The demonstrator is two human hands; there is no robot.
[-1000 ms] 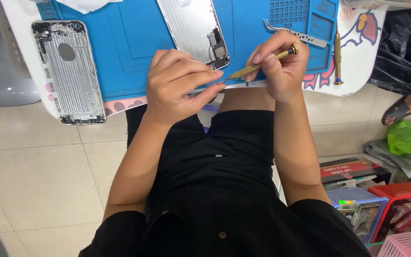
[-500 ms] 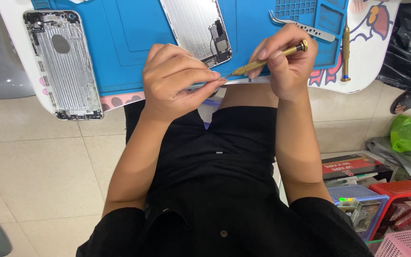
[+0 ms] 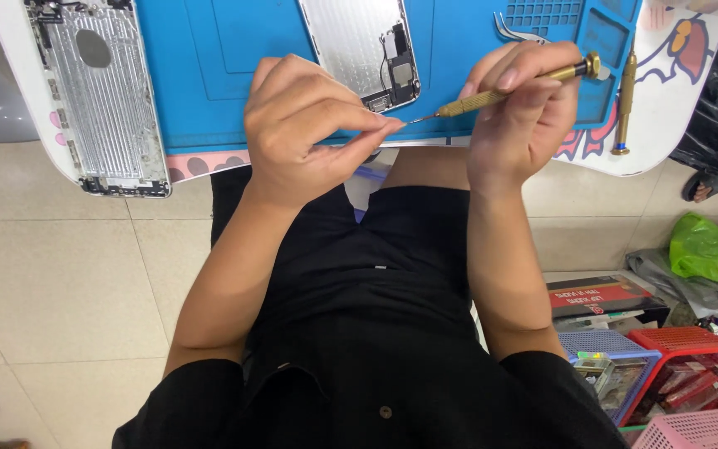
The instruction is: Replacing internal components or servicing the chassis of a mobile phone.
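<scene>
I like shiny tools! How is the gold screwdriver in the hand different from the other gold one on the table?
The held screwdriver is gripped in the right hand, slanted, its tip meeting the left hand fingertips. The spare screwdriver lies untouched on the white table, pointing along the blue mat edge. Both are slim and gold.

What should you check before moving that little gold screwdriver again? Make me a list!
1. Right hand grips the screwdriver: ok.
2. Screwdriver tip meets the left hand's pinched fingertips: ok.
3. What the fingertips pinch: cannot tell, too small.
4. Open phone shell lies flat on the blue mat: ok.
5. Second shell fully on the mat: not ok, it lies off to the side near the table edge.
6. Spare screwdriver clear of the hands: ok.
</scene>
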